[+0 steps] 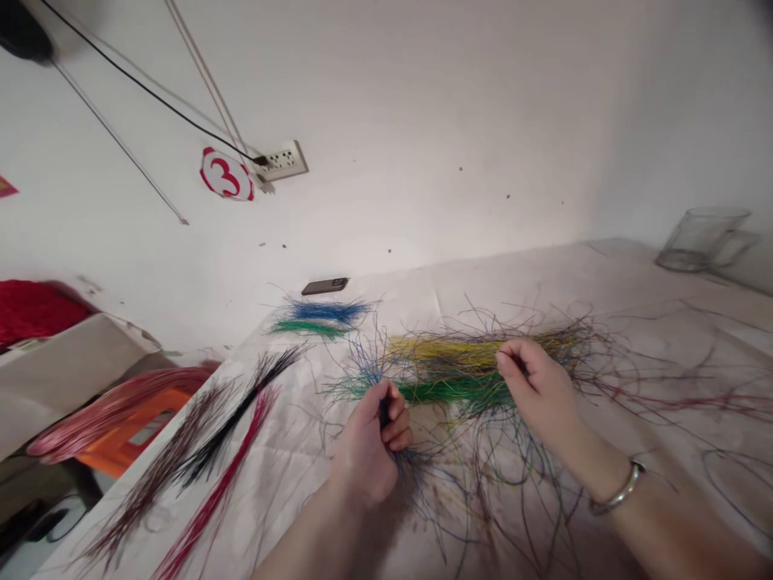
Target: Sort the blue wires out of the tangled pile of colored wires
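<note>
My left hand (378, 439) is wrapped round a bunch of thin blue wires (373, 366), whose ends fan out above and below the fist. Over the mixed pile, my right hand (535, 379) is closed in a pinch beside the yellow wires (447, 351); what its fingertips hold is too fine to make out. Just below the yellow ones lies a bundle of green wires (452, 392), partly behind my left hand. Loose, tangled wires (513, 471) of several colours spread between and under both hands.
Separate blue (329, 311) and green bundles (311, 328) lie behind, near a phone (324, 286). Black (241, 415), red (223, 479) and brown bundles (163, 459) lie at left. A glass mug (694, 240) stands far right. Beside the table is an orange stool (121, 441) bearing pinkish wires.
</note>
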{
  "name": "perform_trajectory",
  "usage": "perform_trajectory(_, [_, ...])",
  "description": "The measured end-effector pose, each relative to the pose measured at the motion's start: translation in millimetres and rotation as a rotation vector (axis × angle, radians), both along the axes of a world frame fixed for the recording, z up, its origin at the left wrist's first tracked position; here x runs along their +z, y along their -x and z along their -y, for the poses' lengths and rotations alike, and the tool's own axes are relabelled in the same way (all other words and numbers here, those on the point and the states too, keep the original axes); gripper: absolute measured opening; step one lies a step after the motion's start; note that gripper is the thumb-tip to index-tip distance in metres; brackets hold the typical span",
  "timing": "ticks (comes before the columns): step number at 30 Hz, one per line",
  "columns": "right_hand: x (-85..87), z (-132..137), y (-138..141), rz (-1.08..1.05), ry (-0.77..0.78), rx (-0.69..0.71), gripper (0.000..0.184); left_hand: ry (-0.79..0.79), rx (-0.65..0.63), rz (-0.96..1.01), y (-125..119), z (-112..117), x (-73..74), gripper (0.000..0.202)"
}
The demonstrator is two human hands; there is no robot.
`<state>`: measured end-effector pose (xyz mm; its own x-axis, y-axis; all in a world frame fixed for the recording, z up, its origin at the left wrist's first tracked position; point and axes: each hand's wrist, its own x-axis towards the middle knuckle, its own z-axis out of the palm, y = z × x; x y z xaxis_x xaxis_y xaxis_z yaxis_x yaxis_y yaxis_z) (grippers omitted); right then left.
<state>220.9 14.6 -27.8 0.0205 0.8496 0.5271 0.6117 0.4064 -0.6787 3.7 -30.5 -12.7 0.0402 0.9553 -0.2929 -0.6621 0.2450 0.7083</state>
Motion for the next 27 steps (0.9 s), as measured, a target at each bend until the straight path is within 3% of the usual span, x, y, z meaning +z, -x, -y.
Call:
perform_trajectory(8, [5.6, 14.2, 11.5, -0.004, -0.003, 0.141, 0.011, -0.043, -0.077, -0.076, -4.3, 3.3, -1.4, 0.030])
perform_trajectory(12, [3.4, 19.6, 19.6, 0.020, 0.034, 0.269, 0.011, -0.040, -0.137, -0.137, -8.5, 6.4, -1.5, 0.025])
perform_trajectory(16, [-0.3, 23.5, 26.1, 0.058, 0.072, 0.365, 0.012, -0.071, -0.180, -0.177, -11.6, 9.1, -3.4, 0.036])
perform_trajectory(27, [-1.6, 26.8, 29.2, 0.108, 0.158, 0.458, 0.010, -0.080, -0.136, -0.194, -11.3, 4.0, -9.7, 0.026])
